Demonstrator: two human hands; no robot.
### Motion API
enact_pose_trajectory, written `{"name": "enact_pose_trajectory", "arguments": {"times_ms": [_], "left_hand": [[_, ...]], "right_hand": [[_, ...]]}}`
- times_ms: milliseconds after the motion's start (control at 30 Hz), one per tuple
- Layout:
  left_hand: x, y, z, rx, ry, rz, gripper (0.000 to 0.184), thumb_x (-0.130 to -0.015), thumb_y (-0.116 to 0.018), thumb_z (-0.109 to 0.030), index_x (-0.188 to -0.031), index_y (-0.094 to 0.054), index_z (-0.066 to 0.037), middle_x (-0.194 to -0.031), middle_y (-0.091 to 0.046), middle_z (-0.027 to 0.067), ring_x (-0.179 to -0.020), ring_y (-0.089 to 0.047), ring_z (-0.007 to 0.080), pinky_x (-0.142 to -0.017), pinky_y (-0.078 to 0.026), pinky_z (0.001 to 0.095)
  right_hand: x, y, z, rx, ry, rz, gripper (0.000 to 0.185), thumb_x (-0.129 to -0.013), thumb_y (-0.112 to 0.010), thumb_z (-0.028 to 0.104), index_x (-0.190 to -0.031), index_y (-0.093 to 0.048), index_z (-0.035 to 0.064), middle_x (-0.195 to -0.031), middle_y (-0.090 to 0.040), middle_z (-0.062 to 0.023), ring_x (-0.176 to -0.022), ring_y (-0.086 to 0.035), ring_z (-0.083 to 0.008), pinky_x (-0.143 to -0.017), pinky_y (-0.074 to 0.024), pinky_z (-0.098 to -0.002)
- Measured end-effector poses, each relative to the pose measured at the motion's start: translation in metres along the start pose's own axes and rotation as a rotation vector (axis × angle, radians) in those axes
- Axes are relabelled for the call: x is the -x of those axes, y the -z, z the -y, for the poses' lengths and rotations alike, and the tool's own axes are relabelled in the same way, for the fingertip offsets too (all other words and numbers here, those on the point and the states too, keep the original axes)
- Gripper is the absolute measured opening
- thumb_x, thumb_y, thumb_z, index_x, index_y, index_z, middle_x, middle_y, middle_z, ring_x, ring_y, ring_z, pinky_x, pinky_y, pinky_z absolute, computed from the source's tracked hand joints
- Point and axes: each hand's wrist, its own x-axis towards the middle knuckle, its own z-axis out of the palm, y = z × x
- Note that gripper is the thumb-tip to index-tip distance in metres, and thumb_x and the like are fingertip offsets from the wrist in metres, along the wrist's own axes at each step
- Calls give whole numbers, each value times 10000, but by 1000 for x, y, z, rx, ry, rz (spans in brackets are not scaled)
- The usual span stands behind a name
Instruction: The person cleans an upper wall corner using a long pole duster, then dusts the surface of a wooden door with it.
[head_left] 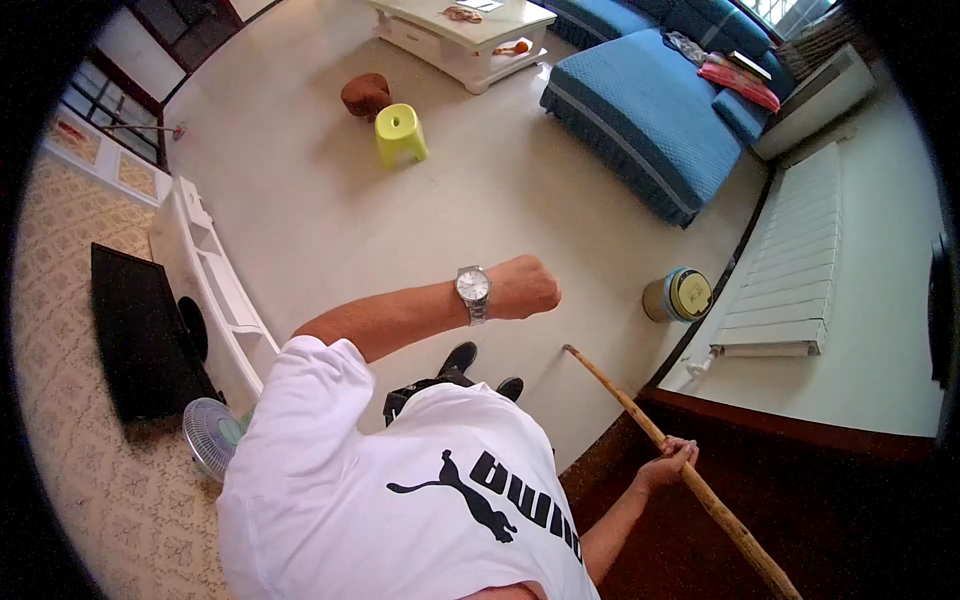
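Note:
My left hand (525,287) is closed in a fist, raised in front of my chest, and I see nothing in it. A silver wristwatch (472,286) with a pale dial sits on that wrist. Lower at the right, my right hand (668,464) wraps around a long wooden stick (725,520). The stick slants from the bottom edge up to the left, its thin, darker tip over the pale floor. Its lower end runs out of the frame.
A yellow stool (400,135) stands beside a brown stool (366,95). Farther back are a white coffee table (450,40) and a blue sofa (640,120). A round bin (680,296) stands near the radiator (785,250). At left are a television (145,330) and a fan (212,437).

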Motion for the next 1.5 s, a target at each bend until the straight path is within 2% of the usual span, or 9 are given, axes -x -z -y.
{"name": "enact_pose_trajectory", "arguments": {"times_ms": [233, 367, 600, 733, 800, 833, 967, 1267, 1500], "left_hand": [[26, -64, -20, 407, 118, 260, 245, -793, -572, -277, -728, -568, -40, -644, -594, 147, -638, -606, 326, -564, -476, 436], [76, -128, -62, 832, 250, 497, 590, -792, -576, -419, -1228, -487, -31, -1083, -573, 240, -1019, -551, 360, -877, -429, 433], [97, -154, -71, 1061, 396, 549, 669, -789, -572, -410, -1226, -439, 79, -1232, -477, 263, -1162, -460, 351, -998, -352, 382], [101, -221, -71, 999, 311, 421, 594, -804, -557, -426, -1151, -519, 55, -1101, -584, 211, -998, -571, 294, -864, -443, 375], [92, -197, -64, 1323, 341, 894, 497, -818, -546, -447, -1025, -598, 2, -834, -631, 90, -700, -579, 181, -589, -468, 344], [92, -188, -64, 1308, 321, 907, 497, -818, -546, -447, -1025, -598, 2, -834, -631, 90, -700, -579, 181, -589, -468, 344], [88, -162, -64, 1274, 432, 960, 412, -831, -508, -451, -689, -609, -78, -520, -464, -20, -431, -411, 92, -373, -301, 287], [87, -140, -54, 1269, 252, 920, 351, -806, -549, -403, -736, -610, -64, -521, -444, -33, -426, -377, 87, -398, -288, 279], [71, -71, -57, 1058, -31, 749, 358, -746, -604, -294, -844, -604, 50, -680, -597, 107, -629, -507, 178, -575, -395, 372]], "right_hand": [[-3, -2, -10, -4, 59, 25, 310, -919, -400, 176, -628, -342, 86, -546, -332, 1, -506, -307, -113, -521, -299, -264], [3, -10, -4, 19, 52, 12, 335, -935, -391, 196, -624, -325, 90, -531, -309, 6, -491, -281, -99, -485, -265, -251], [0, -9, -3, 33, 59, 10, 325, -926, -400, 217, -632, -320, 104, -542, -290, 16, -501, -280, -90, -493, -254, -241], [-3, -5, -6, 12, 40, -26, 316, -930, -391, 207, -640, -322, 99, -549, -297, 14, -507, -283, -95, -502, -262, -248], [-3, -1, -4, 159, -12, -40, 303, -931, -382, 186, -646, -328, 96, -562, -313, 8, -521, -294, -102, -518, -275, -254], [-1, 0, -5, 160, -8, -66, 303, -931, -382, 186, -646, -328, 96, -562, -313, 8, -521, -294, -102, -518, -275, -254], [-2, -1, 2, 68, -66, -29, 292, -931, -376, 170, -654, -336, 87, -588, -336, -1, -552, -312, -110, -559, -304, -265], [-6, 2, 0, -28, -55, -64, 304, -929, -395, 181, -642, -342, 98, -577, -311, 20, -534, -302, -95, -528, -299, -259], [-12, 5, -5, -68, -47, -61, 304, -927, -400, 175, -639, -342, 99, -574, -311, 25, -514, -306, -89, -505, -293, -248]]}}
